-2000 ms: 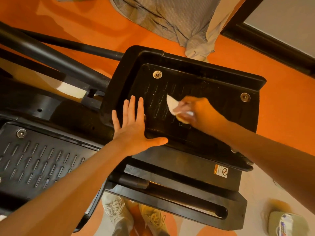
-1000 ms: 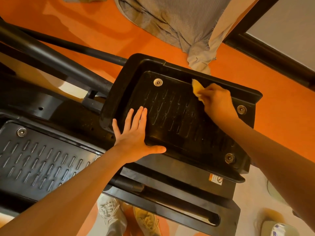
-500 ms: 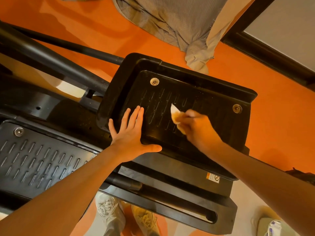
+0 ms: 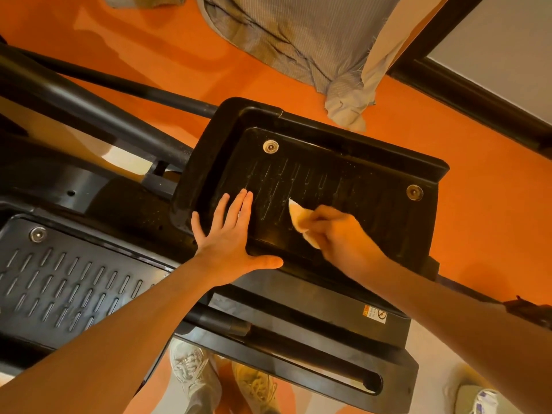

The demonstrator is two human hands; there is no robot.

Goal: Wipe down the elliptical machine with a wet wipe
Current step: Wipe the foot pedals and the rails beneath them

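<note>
Head view: left hand [image 4: 230, 237] lies flat, fingers straight, on the pedal [image 4: 343, 162]; right hand [image 4: 337, 237] fingers pinch the wet wipe [image 4: 300, 222].

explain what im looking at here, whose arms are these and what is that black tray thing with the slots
This is one picture from a camera worn on a person's head, looking down, so the two bare arms are that person's own. The black tray is a foot pedal of an elliptical trainer; the slots are tread grooves, and the round metal discs are bolts. A second pedal sits lower left, with the machine's black bars running between and behind them.

The left hand lies flat, fingers straight, on the pedal's near edge, probably to steady it. The right hand pinches a crumpled pale wipe and presses it on the grooved surface.

Below the machine you can see the person's shoes. On the orange floor behind lies a striped cloth, and a packet shows at the lower right corner; I cannot tell what it holds.
</note>
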